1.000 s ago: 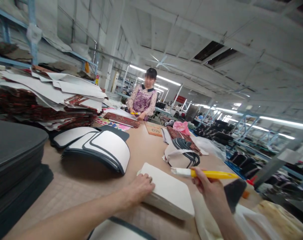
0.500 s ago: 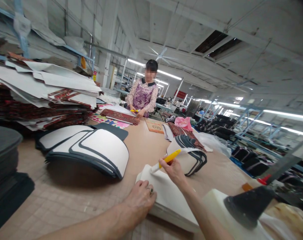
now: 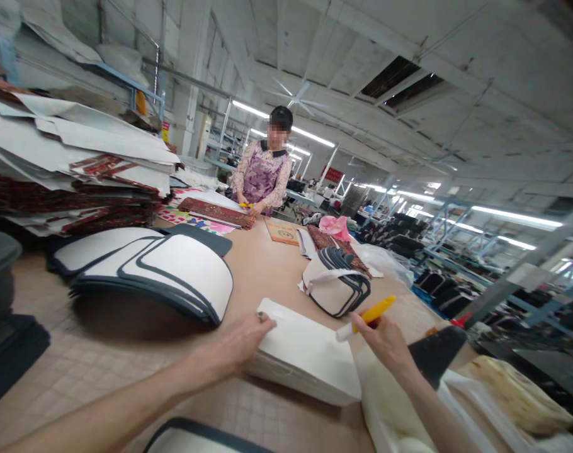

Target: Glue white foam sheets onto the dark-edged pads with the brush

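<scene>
A stack of white panels (image 3: 310,340) lies on the table in front of me. My left hand (image 3: 249,336) is closed at its left edge, thumb on the top panel and the other fingers partly hidden. Wrapped in the fingers of my right hand (image 3: 385,340) is a yellow-handled brush (image 3: 374,311). Its pale head is over the right edge of the top panel; whether it touches cannot be made out. Just behind stands a bundle of curved, dark-edged white panels (image 3: 338,292).
More dark-edged panels (image 3: 182,264) are piled at left, before a tall stack of patterned fabric pieces (image 3: 79,151). A whitish container (image 3: 390,396) with a dark cone-shaped piece (image 3: 437,352) stands by my right forearm. A person (image 3: 262,167) works across the table.
My right hand has carried the brush from the far left part of the top panel to its right edge. My left hand has moved from lying on the panel to its left edge.
</scene>
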{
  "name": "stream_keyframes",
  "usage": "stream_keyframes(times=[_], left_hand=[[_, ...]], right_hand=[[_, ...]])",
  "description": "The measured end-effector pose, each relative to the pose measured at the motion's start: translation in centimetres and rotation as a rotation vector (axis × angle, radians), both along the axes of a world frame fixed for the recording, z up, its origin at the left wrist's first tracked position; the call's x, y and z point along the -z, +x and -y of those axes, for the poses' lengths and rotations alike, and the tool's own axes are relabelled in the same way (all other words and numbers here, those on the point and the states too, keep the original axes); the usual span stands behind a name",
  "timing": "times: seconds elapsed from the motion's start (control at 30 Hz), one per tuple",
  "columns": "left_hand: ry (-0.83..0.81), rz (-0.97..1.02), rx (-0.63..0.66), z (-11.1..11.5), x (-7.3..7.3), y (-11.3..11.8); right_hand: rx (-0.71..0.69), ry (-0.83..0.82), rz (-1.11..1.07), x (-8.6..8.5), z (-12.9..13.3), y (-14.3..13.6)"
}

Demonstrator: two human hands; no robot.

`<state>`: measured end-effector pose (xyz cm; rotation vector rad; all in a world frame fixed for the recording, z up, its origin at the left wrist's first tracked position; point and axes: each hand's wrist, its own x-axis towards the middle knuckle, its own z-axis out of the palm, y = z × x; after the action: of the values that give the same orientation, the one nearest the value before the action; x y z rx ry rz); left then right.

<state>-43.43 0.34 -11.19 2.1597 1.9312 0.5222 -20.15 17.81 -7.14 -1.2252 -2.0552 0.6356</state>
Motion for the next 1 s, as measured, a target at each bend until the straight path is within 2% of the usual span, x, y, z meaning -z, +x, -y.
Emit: stream_keyframes(times=[0.1,0.17,0.23,0.3,0.37,0.47,0.53,0.6,0.77,0.83,0.9,1.0], left_hand=[[0.059,0.081,-0.054,-0.5,0.9,-2.2],[0.041,0.065,-0.002,-0.9,1.6,-3.2],[0.028,0.046,0.040,-1.1,2.1,-3.4],[0.029,0.026,0.048,-1.1,2.1,-3.2],[0.028,0.010,0.047,-0.9,1.5,-2.8],[0.015,-0.019,0.096,-0.4,0.2,-2.5],[0.000,-0.021,0.137,-0.2,-0.4,-2.7],[-0.012,-0.016,0.153,-0.3,-0.6,-3.0],[-0.018,-0.029,0.165,-0.4,-0.6,-3.3],[-0.032,-0.064,0.155,-0.3,-0.8,-3.1],[-0.052,-0.102,0.152,-0.2,-1.1,-2.9],[-0.061,-0.126,0.166,-0.3,-1.2,-3.0]], right_hand=[[-0.195,-0.068,-0.062,0.4,2.8,-5.1],[-0.326,-0.113,-0.091,0.9,4.4,-8.4],[-0.408,-0.147,-0.097,1.5,5.3,-9.9],[-0.411,-0.162,-0.079,2.0,5.2,-8.8],[-0.336,-0.157,-0.046,2.1,4.3,-5.4],[-0.191,-0.132,0.016,1.3,2.4,0.8],[-0.128,-0.107,0.038,0.4,1.4,3.1],[-0.100,-0.079,0.025,-0.1,0.9,2.7],[-0.212,-0.073,-0.053,1.1,0.1,-5.2],[-0.245,-0.077,-0.048,1.7,-0.5,-6.8],[-0.208,-0.065,-0.022,2.1,-1.4,-5.8],[-0.071,-0.026,0.035,1.6,-2.7,-1.2]])
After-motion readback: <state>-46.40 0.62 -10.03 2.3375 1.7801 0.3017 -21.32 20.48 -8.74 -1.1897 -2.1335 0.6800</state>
